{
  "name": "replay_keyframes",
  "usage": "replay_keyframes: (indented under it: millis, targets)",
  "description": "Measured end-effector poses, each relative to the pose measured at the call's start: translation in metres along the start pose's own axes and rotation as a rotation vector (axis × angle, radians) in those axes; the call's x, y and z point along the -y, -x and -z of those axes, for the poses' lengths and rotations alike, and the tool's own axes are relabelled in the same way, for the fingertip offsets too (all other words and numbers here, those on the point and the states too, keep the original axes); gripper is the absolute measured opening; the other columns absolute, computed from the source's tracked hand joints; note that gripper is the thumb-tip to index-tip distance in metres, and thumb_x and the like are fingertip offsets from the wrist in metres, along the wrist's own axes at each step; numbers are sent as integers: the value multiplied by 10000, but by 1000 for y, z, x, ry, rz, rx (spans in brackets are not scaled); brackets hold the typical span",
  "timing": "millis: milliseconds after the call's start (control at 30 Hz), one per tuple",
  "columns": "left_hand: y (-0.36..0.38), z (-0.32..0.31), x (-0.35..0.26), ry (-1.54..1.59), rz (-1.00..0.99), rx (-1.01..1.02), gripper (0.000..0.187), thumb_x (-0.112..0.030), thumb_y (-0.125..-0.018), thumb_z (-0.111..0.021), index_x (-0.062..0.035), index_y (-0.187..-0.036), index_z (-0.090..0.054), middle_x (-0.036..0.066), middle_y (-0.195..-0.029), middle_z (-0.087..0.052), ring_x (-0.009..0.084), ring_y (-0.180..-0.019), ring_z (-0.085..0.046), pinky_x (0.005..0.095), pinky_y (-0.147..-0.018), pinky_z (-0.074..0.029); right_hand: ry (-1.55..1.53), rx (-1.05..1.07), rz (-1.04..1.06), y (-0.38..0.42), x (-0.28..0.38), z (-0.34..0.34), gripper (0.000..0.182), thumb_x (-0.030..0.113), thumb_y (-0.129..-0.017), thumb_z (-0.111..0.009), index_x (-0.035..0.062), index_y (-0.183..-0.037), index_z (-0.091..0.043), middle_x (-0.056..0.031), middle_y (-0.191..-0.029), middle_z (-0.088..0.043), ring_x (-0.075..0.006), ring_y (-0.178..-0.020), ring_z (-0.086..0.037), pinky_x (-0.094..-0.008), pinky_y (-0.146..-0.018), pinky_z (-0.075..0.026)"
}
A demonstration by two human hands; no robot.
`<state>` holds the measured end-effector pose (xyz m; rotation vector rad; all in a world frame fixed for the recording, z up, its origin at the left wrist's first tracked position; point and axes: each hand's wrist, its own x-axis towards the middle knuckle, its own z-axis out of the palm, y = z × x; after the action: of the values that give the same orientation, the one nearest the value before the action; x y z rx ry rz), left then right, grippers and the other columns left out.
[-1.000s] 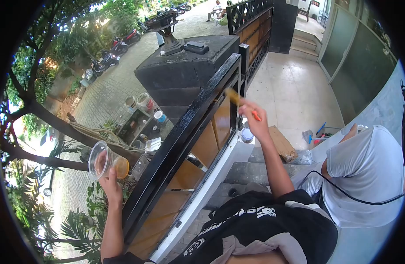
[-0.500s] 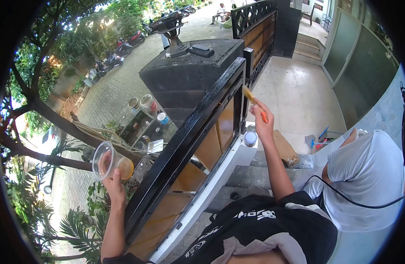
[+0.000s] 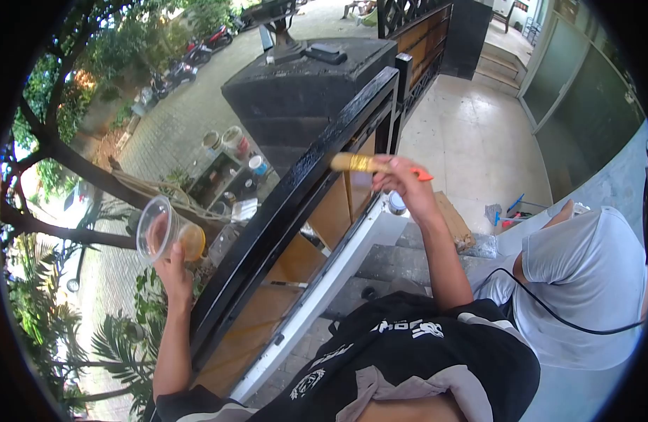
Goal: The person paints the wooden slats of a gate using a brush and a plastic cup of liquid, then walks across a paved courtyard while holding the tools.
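My right hand [image 3: 403, 181] grips a paintbrush [image 3: 360, 163] with an orange handle end and a yellowish ferrule. Its pale bristles point left and overlap the right side of the black gate rail [image 3: 306, 169] in this view. Wrapped round a clear plastic cup [image 3: 154, 224], my left hand [image 3: 172, 261] is out beyond the rail's left side. Amber liquid [image 3: 192, 241] shows in the cup's bottom, and the cup tilts with its mouth to the left. The rail's upper face looks glossy, with wooden panels [image 3: 331, 218] below it.
A lidded jar [image 3: 396, 202] stands on the white ledge by my right forearm. Several paint tubs [image 3: 235, 139] sit on the ground past the rail. The black pillar [image 3: 303, 98] rises ahead, a tree branch [image 3: 92, 235] crosses at left, and a person in grey clothing [image 3: 577, 274] is at right.
My right hand has moved down and left, swinging the brush from upright to nearly level, bristles towards the rail. My left hand and the cup have shifted slightly up and left; the view has tilted a little.
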<state>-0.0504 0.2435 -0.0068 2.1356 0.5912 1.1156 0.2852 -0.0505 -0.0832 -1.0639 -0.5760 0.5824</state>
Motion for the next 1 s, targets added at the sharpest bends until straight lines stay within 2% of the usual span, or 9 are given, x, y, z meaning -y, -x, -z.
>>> replay_keyframes:
  millis: [133, 200, 400, 500, 567, 733, 800, 900, 1000]
  targets:
    - [0, 3, 2, -68, -22, 28, 768, -546, -917, -538, 48, -1392, -429, 175, -1399, -454, 298, -1309, -439, 411, -1111, -300, -120, -436, 118, 3, -26, -15, 398, 289, -1015, -470, -38, -1216, -577, -100, -864, -657, -149, -750, -644, -286, -748, -526]
    - [0, 4, 5, -94, -38, 39, 790, -548, -922, -527, 60, -1409, -397, 189, -1410, -446, 306, -1321, -429, 416, -1116, -292, 142, -362, 187, 18, -64, -16, 427, 293, -1021, -453, -63, -1232, -561, -118, -908, -643, -180, -806, -641, -336, -827, -533]
    - [-1, 0, 6, 14, 15, -13, 761, -552, -878, -569, 47, -1338, -472, 158, -1341, -472, 284, -1277, -442, 417, -1093, -321, -305, 274, -223, 67, -59, -45, 358, 197, -1013, -409, -59, -1140, -625, -159, -837, -657, -198, -747, -649, -317, -709, -528]
    - [1, 3, 5, 16, 12, -21, 767, -552, -875, -580, 47, -1341, -469, 158, -1343, -471, 284, -1287, -436, 420, -1098, -319, -166, 96, 52, 63, -48, -52, 345, 160, -1007, -398, -59, -1180, -601, -171, -887, -652, -204, -781, -646, -322, -729, -527]
    - [2, 6, 5, 14, 8, -24, 771, -555, -874, -582, 45, -1343, -468, 158, -1343, -472, 284, -1288, -435, 420, -1098, -319, 22, -319, 410, 53, -43, -55, 343, 143, -1002, -397, -53, -1223, -572, -157, -926, -645, -194, -813, -633, -321, -749, -520]
    - [3, 8, 10, 44, 36, -27, 771, -560, -871, -586, 35, -1345, -466, 157, -1341, -475, 283, -1295, -429, 420, -1098, -319, 438, -204, 818, 54, -61, -45, 251, 102, -926, -506, -43, -1093, -624, -152, -865, -649, -207, -764, -622, -319, -709, -501]
    - [3, 10, 5, 14, 44, 41, 822, -554, -913, -536, 84, -1409, -383, 212, -1431, -430, 313, -1346, -408, 420, -1123, -295, 672, 21, 461, 69, -78, -44, 176, 59, -892, -538, -35, -963, -670, -144, -787, -650, -229, -661, -610, -315, -638, -492]
    - [3, 11, 6, 7, 46, 32, 825, -562, -911, -535, 76, -1411, -386, 203, -1437, -427, 307, -1350, -404, 420, -1125, -290, 706, 20, 59, 87, -122, -41, 141, 22, -866, -558, -32, -898, -684, -140, -737, -644, -242, -596, -598, -327, -580, -479]
    - [4, 11, 4, -36, 31, 28, 823, -571, -910, -529, 64, -1414, -391, 201, -1442, -421, 306, -1353, -399, 420, -1126, -289, 671, 17, 306, 92, -115, -40, 159, -11, -837, -569, -37, -949, -680, -142, -749, -653, -244, -613, -616, -339, -591, -492]
